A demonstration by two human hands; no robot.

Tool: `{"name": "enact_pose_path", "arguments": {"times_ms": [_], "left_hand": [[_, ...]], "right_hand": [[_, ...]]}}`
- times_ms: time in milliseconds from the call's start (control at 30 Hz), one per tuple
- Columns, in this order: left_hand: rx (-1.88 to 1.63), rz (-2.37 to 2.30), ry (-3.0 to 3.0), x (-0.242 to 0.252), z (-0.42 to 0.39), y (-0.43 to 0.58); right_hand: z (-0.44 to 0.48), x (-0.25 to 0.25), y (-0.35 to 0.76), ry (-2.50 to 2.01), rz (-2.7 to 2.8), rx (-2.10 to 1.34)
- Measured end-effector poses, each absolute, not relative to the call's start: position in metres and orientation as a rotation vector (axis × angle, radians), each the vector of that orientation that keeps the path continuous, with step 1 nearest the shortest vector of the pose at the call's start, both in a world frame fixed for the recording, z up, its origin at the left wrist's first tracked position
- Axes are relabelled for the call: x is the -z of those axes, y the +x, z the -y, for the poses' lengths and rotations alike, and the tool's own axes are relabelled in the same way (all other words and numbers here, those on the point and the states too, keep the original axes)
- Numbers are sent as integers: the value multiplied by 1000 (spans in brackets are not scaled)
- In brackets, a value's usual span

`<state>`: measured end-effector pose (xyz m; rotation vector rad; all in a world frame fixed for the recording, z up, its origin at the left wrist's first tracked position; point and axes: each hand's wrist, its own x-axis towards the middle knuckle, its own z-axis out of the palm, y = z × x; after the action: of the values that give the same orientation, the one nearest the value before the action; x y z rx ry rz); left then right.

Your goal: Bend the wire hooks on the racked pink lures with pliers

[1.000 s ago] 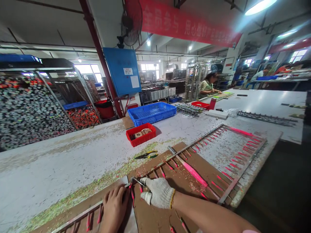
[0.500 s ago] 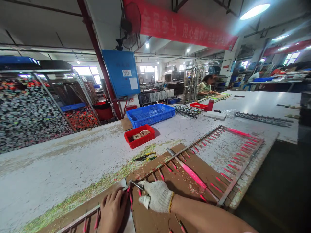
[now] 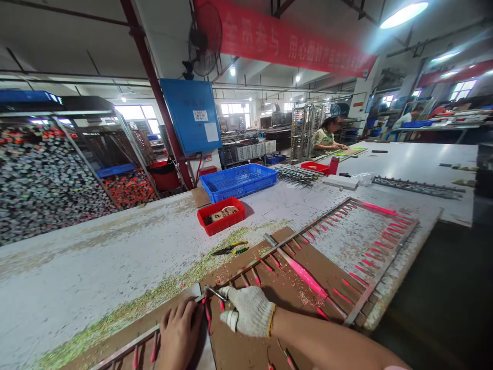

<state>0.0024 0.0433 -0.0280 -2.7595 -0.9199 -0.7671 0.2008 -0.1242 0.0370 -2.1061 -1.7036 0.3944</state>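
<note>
1. Along the near edge of the white table (image 3: 154,246), a long metal rail (image 3: 127,345) runs diagonally, lying partly on brown board (image 3: 241,352) and lined with pink-tipped prongs (image 3: 257,277).
2. Bare, the left hand (image 3: 179,326) lies over this rail with its fingers bent and close together; whether it grips the metal cannot be told.
3. Gloved in white knit, the right hand (image 3: 248,308) pinches a short metal tool (image 3: 217,294) between thumb and fingers, the far end of it at the rail, just beside the left hand.
4. To the right, the rail forms one side of a frame, with more pink tips along the opposite side (image 3: 364,299); a long pink piece (image 3: 304,272) lies across between them.
5. Beyond the rail, pliers (image 3: 231,249) rest near pale green scraps (image 3: 154,290), and behind them stand a red bin (image 3: 227,222) and a blue crate (image 3: 250,191).
6. Farther off, a co-worker (image 3: 323,140) sits at the table.
</note>
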Motion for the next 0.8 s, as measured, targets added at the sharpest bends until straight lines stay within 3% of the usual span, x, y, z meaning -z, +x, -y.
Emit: {"name": "enact_pose_path", "arguments": {"times_ms": [800], "left_hand": [[721,968,-2802,24,-41,2]], "right_hand": [[123,-33,201,-2065,1729,-368]]}}
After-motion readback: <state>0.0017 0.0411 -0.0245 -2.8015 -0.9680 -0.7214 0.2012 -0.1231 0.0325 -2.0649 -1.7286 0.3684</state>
